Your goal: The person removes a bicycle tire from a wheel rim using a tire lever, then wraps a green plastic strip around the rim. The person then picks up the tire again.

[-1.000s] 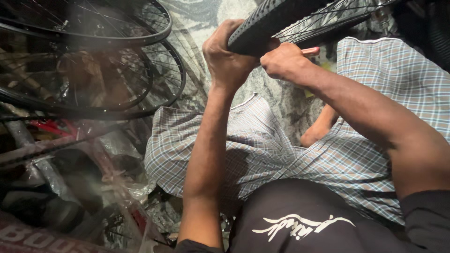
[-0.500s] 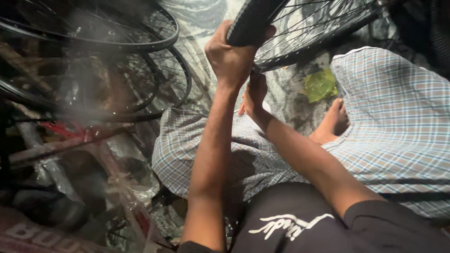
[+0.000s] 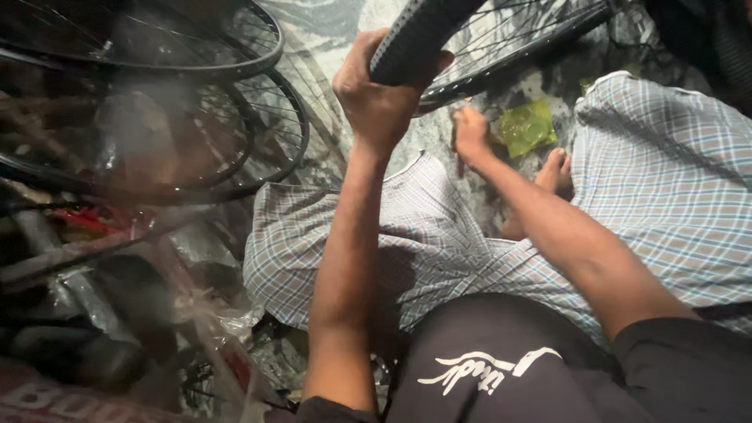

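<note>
My left hand (image 3: 381,94) is raised and gripped around the black tyre of a spoked bicycle wheel (image 3: 509,35) at the top middle. The wheel tilts up to the right. My right hand (image 3: 471,131) is low, on the floor under the wheel's rim and just left of a crumpled green packet (image 3: 529,125). Its fingers are curled; whether they hold something small is unclear. I sit cross-legged in a checked cloth (image 3: 439,227), with a bare foot (image 3: 554,171) beside the right forearm.
Several black spoked wheels (image 3: 157,102) lie stacked at the upper left. A red bicycle frame (image 3: 94,235) and plastic wrapping crowd the lower left. The floor is grey and patterned.
My right hand has left the tyre and dropped to the floor beside the green packet. My left hand keeps its hold on the tyre, and the wheel has shifted slightly to the right.
</note>
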